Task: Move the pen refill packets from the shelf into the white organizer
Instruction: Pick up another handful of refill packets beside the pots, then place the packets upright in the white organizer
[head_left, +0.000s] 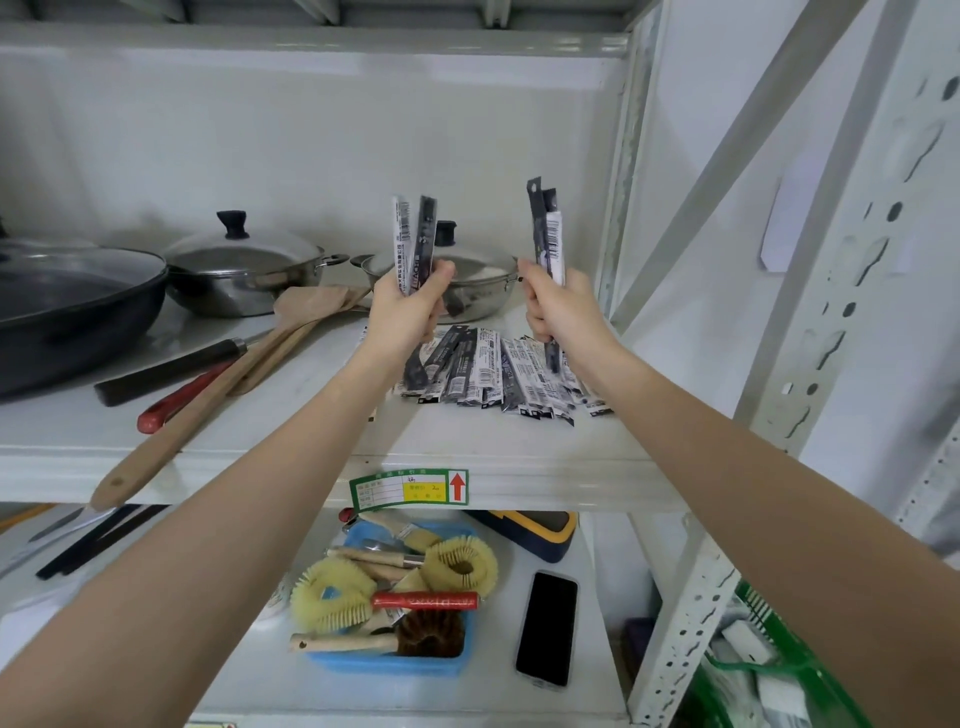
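Note:
Several black-and-white pen refill packets (498, 374) lie in a spread pile on the white shelf (493, 452), near its front right. My left hand (410, 306) is raised above the pile, shut on a few upright packets (415, 234). My right hand (556, 306) is beside it, also shut on a few upright packets (548, 234). Both hands hover just above the pile. No white organizer is in view.
Behind the pile stands a lidded steel pot (462, 280); another pot (244, 270) and a dark pan (67, 306) sit to the left with wooden spatulas (218, 374) and knives. The lower shelf holds a blue tray of brushes (395, 597) and a phone (548, 629). A green basket (779, 675) sits lower right.

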